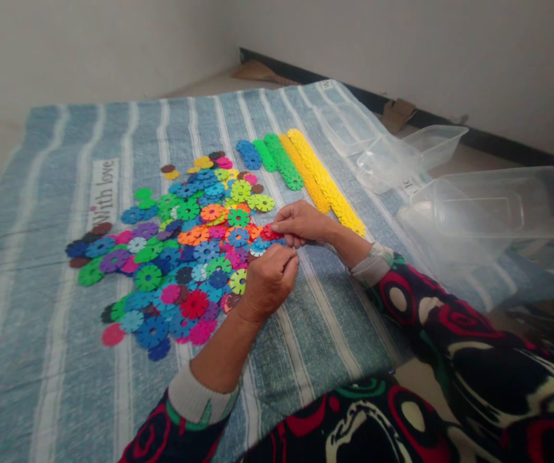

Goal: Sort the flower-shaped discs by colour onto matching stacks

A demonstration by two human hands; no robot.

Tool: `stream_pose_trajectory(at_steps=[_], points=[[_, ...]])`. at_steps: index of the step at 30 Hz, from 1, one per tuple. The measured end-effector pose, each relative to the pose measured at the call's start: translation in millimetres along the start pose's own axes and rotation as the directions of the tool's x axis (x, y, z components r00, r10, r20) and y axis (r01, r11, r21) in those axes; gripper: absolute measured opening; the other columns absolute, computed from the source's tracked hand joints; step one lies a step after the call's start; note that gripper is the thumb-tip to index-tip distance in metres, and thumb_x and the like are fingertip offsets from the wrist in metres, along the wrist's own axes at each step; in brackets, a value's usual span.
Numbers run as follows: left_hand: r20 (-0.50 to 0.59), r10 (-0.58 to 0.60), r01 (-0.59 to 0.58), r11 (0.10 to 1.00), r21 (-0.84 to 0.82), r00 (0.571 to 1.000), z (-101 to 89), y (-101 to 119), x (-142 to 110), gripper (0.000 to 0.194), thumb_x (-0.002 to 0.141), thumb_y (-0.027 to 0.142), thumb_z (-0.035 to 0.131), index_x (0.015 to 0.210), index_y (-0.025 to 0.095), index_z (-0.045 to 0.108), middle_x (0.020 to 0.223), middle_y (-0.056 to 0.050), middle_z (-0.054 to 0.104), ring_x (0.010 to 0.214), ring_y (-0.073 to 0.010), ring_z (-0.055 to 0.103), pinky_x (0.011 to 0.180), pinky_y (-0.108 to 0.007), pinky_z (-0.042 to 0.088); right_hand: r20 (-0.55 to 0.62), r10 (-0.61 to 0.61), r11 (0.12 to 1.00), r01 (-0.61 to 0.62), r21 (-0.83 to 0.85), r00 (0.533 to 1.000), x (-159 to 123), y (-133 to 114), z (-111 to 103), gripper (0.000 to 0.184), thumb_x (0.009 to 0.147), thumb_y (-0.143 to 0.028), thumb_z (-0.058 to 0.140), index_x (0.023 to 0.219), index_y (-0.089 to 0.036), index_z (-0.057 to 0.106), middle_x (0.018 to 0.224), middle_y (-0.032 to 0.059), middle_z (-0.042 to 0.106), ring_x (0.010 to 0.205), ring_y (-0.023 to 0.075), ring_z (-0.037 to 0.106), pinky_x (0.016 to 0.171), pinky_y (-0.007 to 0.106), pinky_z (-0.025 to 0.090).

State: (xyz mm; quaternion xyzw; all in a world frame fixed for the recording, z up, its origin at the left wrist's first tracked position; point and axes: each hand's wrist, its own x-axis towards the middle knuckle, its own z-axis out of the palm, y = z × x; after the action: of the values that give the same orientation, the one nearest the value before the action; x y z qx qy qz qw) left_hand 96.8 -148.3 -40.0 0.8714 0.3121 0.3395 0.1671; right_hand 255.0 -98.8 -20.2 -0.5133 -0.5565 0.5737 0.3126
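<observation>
A heap of flat notched plastic discs, the interlocking snowflake kind, in many colours (148, 277), is spread over a striped cloth. At the heap's right edge my right hand (303, 222) is closed in a pinch, with a red notched disc (268, 231) at its thumb tip. Just below it, my left hand (271, 276) is closed, its back to the camera, fingers curled toward the right hand. Whatever it holds is hidden. Beyond my right hand lie overlapping rows of discs sorted by colour: blue (249, 155), green (283, 162), orange-yellow (306, 173) and yellow (326, 182).
Clear plastic bins (503, 202) stand on the right, with a smaller clear container (434, 145) behind. The blue-and-white striped cloth (21, 308) carries a "With love" label (105, 190) at left. White walls meet behind; cardboard pieces (397, 114) lie by the skirting.
</observation>
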Motion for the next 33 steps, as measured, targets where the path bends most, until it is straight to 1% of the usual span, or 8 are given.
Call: stream_pose_trajectory(at_steps=[4, 11, 19, 24, 27, 30, 33], points=[[-0.002, 0.004, -0.004, 1.000, 0.011, 1.000, 0.3, 0, 0, 0.017, 0.088, 0.018, 0.048, 0.077, 0.016, 0.061, 0.075, -0.004, 0.064, 0.072, -0.0143, 0.060, 0.069, -0.026, 0.048, 0.003, 0.007, 1.000, -0.007, 0.010, 1.000, 0, 0, 0, 0.018, 0.087, -0.021, 0.059, 0.071, -0.014, 0.056, 0.040, -0.0070, 0.054, 0.031, 0.0032, 0.046, 0.029, 0.010, 0.033], [-0.004, 0.016, -0.016, 1.000, 0.011, 1.000, 0.5, -1, 0, 0.017, 0.088, 0.019, 0.047, 0.078, 0.017, 0.061, 0.077, -0.004, 0.065, 0.074, -0.0146, 0.061, 0.070, -0.027, 0.049, -0.009, -0.032, 0.999, 0.032, 0.009, 0.999, 1, 4, 0, 0.016, 0.085, -0.023, 0.061, 0.072, -0.013, 0.058, 0.040, -0.0066, 0.055, 0.031, 0.0027, 0.045, 0.030, 0.009, 0.034], [-0.009, 0.010, -0.010, 1.000, 0.007, 1.000, -2.9, -1, 0, 0.016, 0.088, 0.018, 0.047, 0.079, 0.017, 0.060, 0.077, -0.005, 0.064, 0.075, -0.0149, 0.061, 0.071, -0.027, 0.049, 0.013, 0.004, 0.999, -0.005, 0.040, 1.000, 3, 5, 1, 0.018, 0.083, -0.027, 0.062, 0.071, -0.014, 0.058, 0.040, -0.0065, 0.054, 0.031, 0.0035, 0.046, 0.030, 0.010, 0.034], [-0.052, 0.005, -0.002, 0.999, 0.053, 0.999, -14.6, -4, 4, 0.017, 0.088, 0.018, 0.046, 0.078, 0.018, 0.059, 0.074, -0.004, 0.063, 0.071, -0.0143, 0.060, 0.069, -0.027, 0.049, 0.062, 0.010, 0.999, -0.013, 0.049, 0.998, 7, 7, 0, 0.020, 0.082, -0.030, 0.063, 0.072, -0.014, 0.059, 0.041, -0.0060, 0.055, 0.031, 0.0043, 0.046, 0.030, 0.011, 0.034], [-0.069, -0.011, 0.016, 0.998, 0.064, 0.998, -23.5, -4, 8, 0.018, 0.089, 0.017, 0.045, 0.078, 0.018, 0.059, 0.074, -0.004, 0.062, 0.072, -0.0144, 0.060, 0.069, -0.026, 0.048, 0.068, 0.018, 0.999, -0.021, 0.042, 0.997, 7, 6, 1, 0.021, 0.082, -0.033, 0.063, 0.072, -0.014, 0.059, 0.040, -0.0061, 0.055, 0.031, 0.0047, 0.046, 0.030, 0.012, 0.033], [-0.061, -0.047, 0.051, 0.996, 0.076, 0.997, -31.3, -5, 9, 0.017, 0.089, 0.018, 0.045, 0.077, 0.018, 0.058, 0.074, -0.004, 0.062, 0.072, -0.0146, 0.059, 0.068, -0.026, 0.048, 0.061, 0.039, 0.998, -0.041, 0.038, 0.997, 6, 4, 3, 0.021, 0.082, -0.032, 0.062, 0.071, -0.015, 0.059, 0.040, -0.0063, 0.055, 0.031, 0.0055, 0.047, 0.029, 0.012, 0.033], [-0.034, -0.096, 0.099, 0.987, 0.130, 0.995, -38.6, -10, 10, 0.016, 0.089, 0.019, 0.046, 0.078, 0.019, 0.058, 0.076, -0.004, 0.063, 0.072, -0.0151, 0.059, 0.067, -0.027, 0.047, 0.053, 0.064, 0.997, -0.066, 0.039, 0.997, 4, 1, 4, 0.021, 0.082, -0.031, 0.062, 0.068, -0.015, 0.057, 0.040, -0.0064, 0.055, 0.031, 0.0053, 0.048, 0.030, 0.012, 0.034]])
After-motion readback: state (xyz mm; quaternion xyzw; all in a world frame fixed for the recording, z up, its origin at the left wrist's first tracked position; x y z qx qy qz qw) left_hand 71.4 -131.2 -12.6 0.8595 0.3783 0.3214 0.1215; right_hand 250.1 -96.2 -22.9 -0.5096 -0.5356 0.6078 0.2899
